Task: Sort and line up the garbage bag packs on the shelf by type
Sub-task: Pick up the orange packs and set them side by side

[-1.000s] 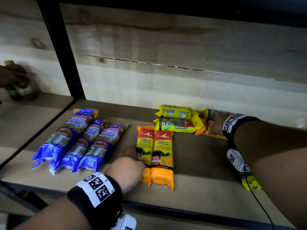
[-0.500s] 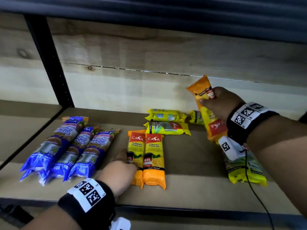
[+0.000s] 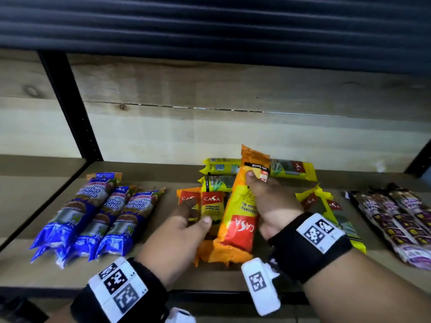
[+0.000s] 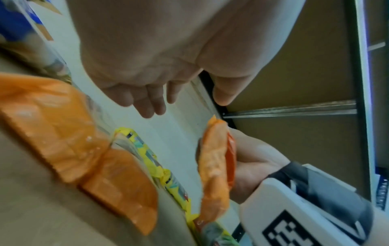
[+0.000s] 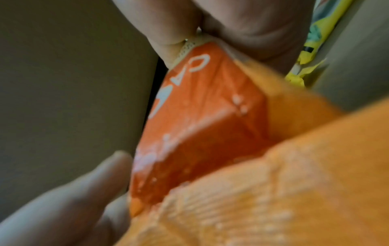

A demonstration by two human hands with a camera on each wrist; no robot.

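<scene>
Head view: bare shelf board point(image 3: 291, 273) is lying open right of the two orange packs point(image 3: 211, 207). Right hand point(image 3: 271, 203) is gripping a third orange pack point(image 3: 240, 220); left hand point(image 3: 177, 238) is resting loosely spread on the pair.

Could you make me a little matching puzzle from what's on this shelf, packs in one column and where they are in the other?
Things:
1. blue packs
2. orange pack with its logo upside down
3. purple packs
4. two orange packs side by side

Places:
A. far right of the shelf
B. held in the right hand
C. left end of the shelf
D. under the left hand

Pairs: 1-C, 2-B, 3-A, 4-D
</scene>
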